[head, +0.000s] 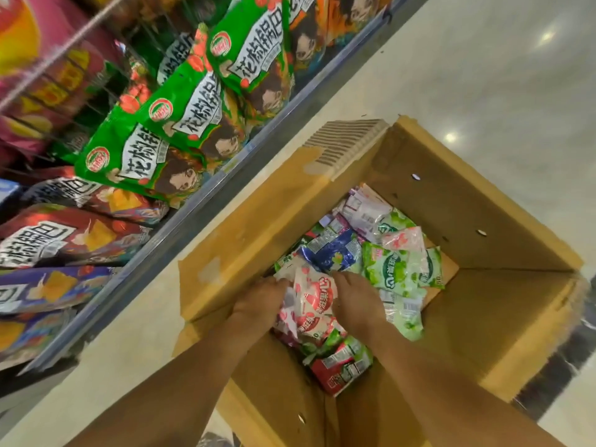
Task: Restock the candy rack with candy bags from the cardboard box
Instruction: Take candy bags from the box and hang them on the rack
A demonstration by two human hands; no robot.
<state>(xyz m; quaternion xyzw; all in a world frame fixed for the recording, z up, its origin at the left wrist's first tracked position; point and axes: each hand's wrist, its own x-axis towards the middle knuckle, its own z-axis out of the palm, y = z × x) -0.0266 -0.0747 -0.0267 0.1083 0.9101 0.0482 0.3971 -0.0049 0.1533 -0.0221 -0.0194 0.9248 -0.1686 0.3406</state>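
In the cardboard box (483,221) on the floor (483,75), candy bags (396,269) heaped, left hand (261,301) and right hand (358,301) side by side among them, snack shelf (180,214) to the left.

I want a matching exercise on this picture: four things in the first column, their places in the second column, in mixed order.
1. pink-and-white bag
2. blue bag
3. big green bags
4. cardboard box

A. on the floor beside the rack
B. on the rack
C. held between left hand and right hand
D. in the box, just beyond the hands

Pairs: 1-C, 2-D, 3-B, 4-A
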